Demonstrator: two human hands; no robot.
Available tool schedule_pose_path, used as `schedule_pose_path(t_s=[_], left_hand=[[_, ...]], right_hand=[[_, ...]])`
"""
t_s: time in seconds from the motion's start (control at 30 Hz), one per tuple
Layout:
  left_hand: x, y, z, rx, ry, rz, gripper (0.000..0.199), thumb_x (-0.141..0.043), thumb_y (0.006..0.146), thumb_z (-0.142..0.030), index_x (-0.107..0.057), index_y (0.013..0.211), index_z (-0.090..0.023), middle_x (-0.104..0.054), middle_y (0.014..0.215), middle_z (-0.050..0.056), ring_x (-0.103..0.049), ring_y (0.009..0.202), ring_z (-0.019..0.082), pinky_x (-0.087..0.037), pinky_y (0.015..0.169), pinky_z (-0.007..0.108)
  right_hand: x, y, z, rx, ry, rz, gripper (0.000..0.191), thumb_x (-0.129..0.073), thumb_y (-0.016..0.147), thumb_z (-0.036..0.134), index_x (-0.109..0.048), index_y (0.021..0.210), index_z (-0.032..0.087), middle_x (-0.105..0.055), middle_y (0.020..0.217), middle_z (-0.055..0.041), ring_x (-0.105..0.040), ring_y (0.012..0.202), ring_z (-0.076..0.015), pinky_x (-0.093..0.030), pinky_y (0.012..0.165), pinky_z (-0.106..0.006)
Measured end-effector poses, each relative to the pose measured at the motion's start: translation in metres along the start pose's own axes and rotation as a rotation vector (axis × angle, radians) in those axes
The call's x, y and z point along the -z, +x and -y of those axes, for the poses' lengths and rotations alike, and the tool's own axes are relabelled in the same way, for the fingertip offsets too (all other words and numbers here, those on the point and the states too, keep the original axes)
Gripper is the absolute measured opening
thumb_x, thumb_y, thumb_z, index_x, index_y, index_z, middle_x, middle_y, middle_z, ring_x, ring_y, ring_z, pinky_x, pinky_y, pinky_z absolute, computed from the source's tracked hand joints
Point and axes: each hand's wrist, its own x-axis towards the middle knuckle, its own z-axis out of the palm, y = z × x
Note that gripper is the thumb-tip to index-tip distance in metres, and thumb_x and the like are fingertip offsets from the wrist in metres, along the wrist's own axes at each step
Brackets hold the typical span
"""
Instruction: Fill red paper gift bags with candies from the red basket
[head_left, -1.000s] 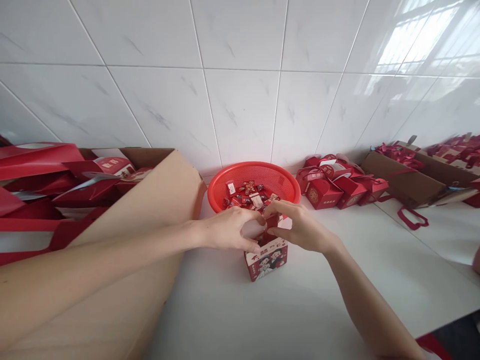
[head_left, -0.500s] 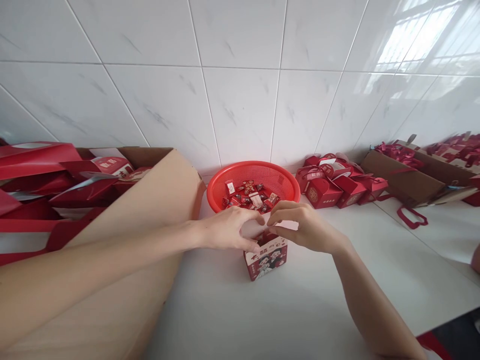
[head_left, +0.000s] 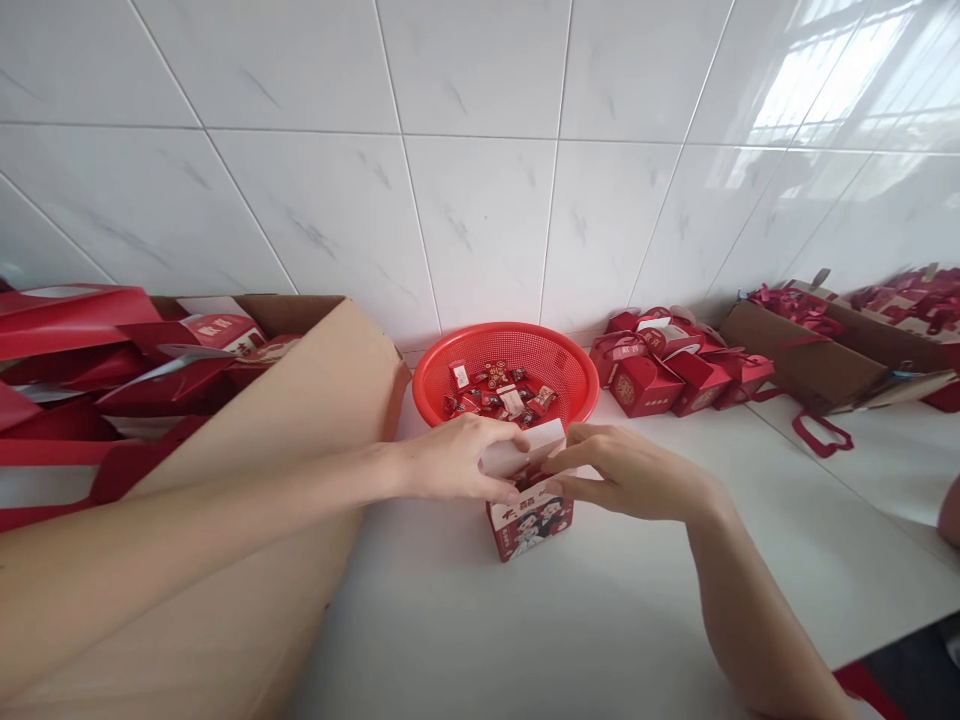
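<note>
A small red and white candy box (head_left: 534,522) with cartoon figures printed on its front stands upright on the white counter, its top flaps raised. My left hand (head_left: 465,460) grips the box's left side, thumb at the front edge and fingers at the back flap. On the right, my right hand (head_left: 626,475) has its thumb and fingers closed on the box's upper right edge. Red pieces show inside the box, partly hidden by my fingers. Just behind it stands a red plastic basket (head_left: 577,365) holding several wrapped candies (head_left: 512,402).
A big cardboard carton (head_left: 300,440) full of red boxes (head_left: 75,320) fills the left side. Closed red gift boxes (head_left: 646,385) cluster at the right, beside another cardboard carton (head_left: 817,365) and a red ribbon (head_left: 823,437). A tiled wall (head_left: 480,220) rises behind.
My right hand has moved down and slightly right, from the top flap to the box's right edge. The white back flap now shows more. My left hand has stayed in place.
</note>
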Motion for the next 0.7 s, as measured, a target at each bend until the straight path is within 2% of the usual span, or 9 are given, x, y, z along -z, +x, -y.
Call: schedule_pose_path(t_s=[0.1, 0.17, 0.27, 0.37, 0.43, 0.57, 0.7], left_hand=[[0.0, 0.0, 0.001, -0.024, -0.005, -0.014, 0.046, -0.072, 0.076, -0.047, -0.064, 0.114, -0.024, -0.067, 0.118, 0.001, -0.066, 0.074, 0.017, -0.046, 0.07, 0.026], [-0.001, -0.001, 0.0, -0.057, 0.008, -0.026, 0.042, -0.07, 0.078, -0.045, -0.065, 0.113, -0.024, -0.068, 0.115, 0.002, -0.066, 0.074, 0.017, -0.047, 0.071, 0.026], [-0.003, -0.001, 0.001, -0.148, 0.065, -0.049, 0.032, -0.06, 0.086, -0.036, -0.067, 0.116, -0.025, -0.07, 0.105, 0.002, -0.067, 0.084, 0.019, -0.047, 0.074, 0.025], [-0.005, 0.001, 0.006, -0.216, 0.114, -0.082, 0.035, -0.051, 0.091, -0.028, -0.065, 0.123, -0.028, -0.072, 0.102, 0.001, -0.066, 0.091, 0.019, -0.047, 0.075, 0.024], [-0.006, 0.002, 0.011, -0.218, 0.154, -0.096, 0.038, -0.048, 0.09, -0.02, -0.064, 0.124, -0.028, -0.073, 0.104, 0.001, -0.067, 0.091, 0.019, -0.048, 0.074, 0.025], [-0.004, 0.003, 0.017, -0.172, 0.181, -0.16, 0.05, -0.044, 0.084, -0.007, -0.061, 0.129, -0.021, -0.07, 0.122, 0.005, -0.069, 0.095, 0.019, -0.05, 0.078, 0.027], [0.007, 0.001, 0.011, -0.177, 0.057, -0.305, 0.047, -0.047, 0.084, -0.011, -0.06, 0.128, -0.022, -0.069, 0.124, 0.002, -0.066, 0.107, 0.019, -0.051, 0.091, 0.027]], right_hand=[[-0.001, 0.001, -0.001, -0.044, 0.031, 0.122, 0.017, -0.065, 0.09, 0.031, -0.076, 0.102, 0.029, -0.072, 0.08, -0.0001, -0.062, 0.069, -0.0162, -0.041, 0.059, -0.026], [0.001, 0.001, -0.002, -0.057, 0.041, 0.15, 0.022, -0.066, 0.089, 0.028, -0.074, 0.11, 0.029, -0.074, 0.087, 0.0, -0.063, 0.072, -0.0164, -0.043, 0.06, -0.026], [0.006, -0.002, -0.005, -0.037, 0.055, 0.077, 0.033, -0.061, 0.093, 0.027, -0.067, 0.125, 0.032, -0.074, 0.102, -0.0014, -0.064, 0.077, -0.016, -0.047, 0.062, -0.026], [0.009, -0.005, -0.011, -0.059, 0.065, -0.054, 0.037, -0.061, 0.093, 0.031, -0.063, 0.13, 0.03, -0.072, 0.108, -0.004, -0.065, 0.078, -0.0163, -0.049, 0.063, -0.027], [0.008, -0.005, -0.017, -0.115, 0.068, -0.103, 0.041, -0.065, 0.09, 0.034, -0.061, 0.13, 0.027, -0.071, 0.11, -0.0055, -0.065, 0.077, -0.0166, -0.052, 0.064, -0.028], [0.001, 0.004, -0.028, -0.198, 0.104, -0.115, 0.056, -0.069, 0.085, 0.04, -0.052, 0.136, 0.026, -0.067, 0.116, -0.0072, -0.065, 0.077, -0.0168, -0.055, 0.068, -0.032], [-0.009, 0.018, -0.035, -0.105, 0.324, -0.146, 0.057, -0.071, 0.084, 0.044, -0.052, 0.134, 0.023, -0.068, 0.11, -0.0078, -0.066, 0.087, -0.0186, -0.057, 0.076, -0.033]])
